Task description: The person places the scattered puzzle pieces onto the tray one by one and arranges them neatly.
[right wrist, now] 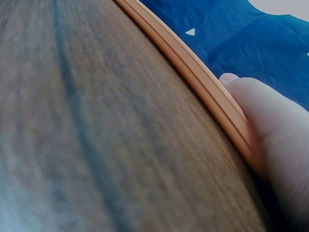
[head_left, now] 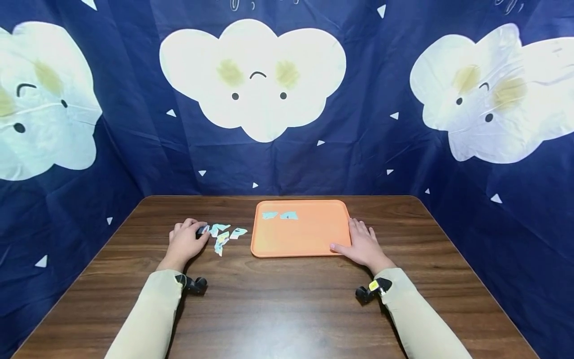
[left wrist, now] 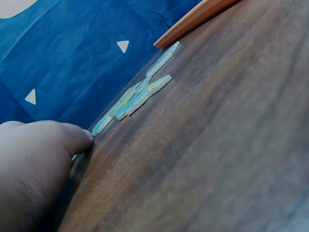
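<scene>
My left hand (head_left: 185, 240) is at the left end of a loose group of flat, irregular puzzle pieces (head_left: 221, 238), printed in light blue, white and yellow. Its thumb and index finger pinch one puzzle piece (head_left: 205, 229) there, partly hidden by the fingers. In the left wrist view, the thumb tip meets the near end of the row of pieces (left wrist: 128, 102). My right hand (head_left: 364, 245) rests at the near right corner of an orange tray (head_left: 300, 242). Its fingers lie straight along the right side, and the thumb (right wrist: 246, 94) lies over the front rim.
Two light blue pieces (head_left: 289, 215) lie inside the tray near its far left corner. The brown wooden table (head_left: 278, 294) ends at a dark blue curtain (head_left: 278, 169) with white clouds. Dark wrist cameras (head_left: 194, 285) are strapped over both sleeves.
</scene>
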Tool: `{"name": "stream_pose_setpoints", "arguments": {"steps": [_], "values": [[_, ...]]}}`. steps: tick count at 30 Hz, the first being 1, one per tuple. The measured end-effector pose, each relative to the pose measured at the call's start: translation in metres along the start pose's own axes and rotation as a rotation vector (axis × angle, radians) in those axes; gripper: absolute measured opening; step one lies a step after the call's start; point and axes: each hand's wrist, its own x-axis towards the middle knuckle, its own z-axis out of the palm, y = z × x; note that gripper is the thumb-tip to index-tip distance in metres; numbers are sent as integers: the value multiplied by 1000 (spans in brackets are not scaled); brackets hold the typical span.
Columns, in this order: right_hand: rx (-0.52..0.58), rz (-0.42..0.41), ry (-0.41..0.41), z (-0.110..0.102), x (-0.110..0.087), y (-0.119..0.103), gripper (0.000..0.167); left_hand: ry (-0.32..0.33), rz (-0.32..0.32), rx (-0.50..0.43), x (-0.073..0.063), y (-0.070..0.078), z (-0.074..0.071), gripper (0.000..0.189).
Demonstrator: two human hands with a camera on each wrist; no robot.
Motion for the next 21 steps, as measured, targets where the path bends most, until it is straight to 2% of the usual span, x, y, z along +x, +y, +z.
{"name": "stream_pose_setpoints", "arguments": {"steps": [8,14,21], "values": [[-6,-11,11,0,-2,0,121,18,-6,5,0,-1,3,40],[-12,0,-13,3,-3,1,123,27,-25,-8,-3,-3,7,39],[-8,-2,1,0,-2,-1,121,75,-47,-54,0,2,4,40]]}}
